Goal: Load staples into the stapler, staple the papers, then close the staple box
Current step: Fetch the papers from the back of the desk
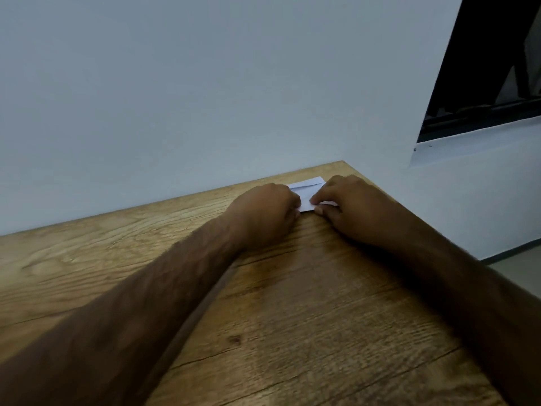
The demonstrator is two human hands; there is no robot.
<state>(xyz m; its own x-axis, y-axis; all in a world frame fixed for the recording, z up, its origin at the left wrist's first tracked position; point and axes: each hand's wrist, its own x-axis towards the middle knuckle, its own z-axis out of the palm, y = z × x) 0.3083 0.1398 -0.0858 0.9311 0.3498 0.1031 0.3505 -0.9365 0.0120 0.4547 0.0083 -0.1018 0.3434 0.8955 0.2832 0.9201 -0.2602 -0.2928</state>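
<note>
A small white folded paper or box (308, 191) lies on the wooden table (292, 303) near its far right corner by the wall. My left hand (265, 213) is curled at the white item's left end, fingers closed on its edge. My right hand (347, 205) pinches its right end between thumb and fingers. Both hands cover much of it, so I cannot tell whether it is the papers or the staple box. No stapler is in view.
A pale wall (205, 98) stands directly behind the table. The table's right edge (439, 238) drops off to a floor. A dark window opening (491, 68) sits at the upper right.
</note>
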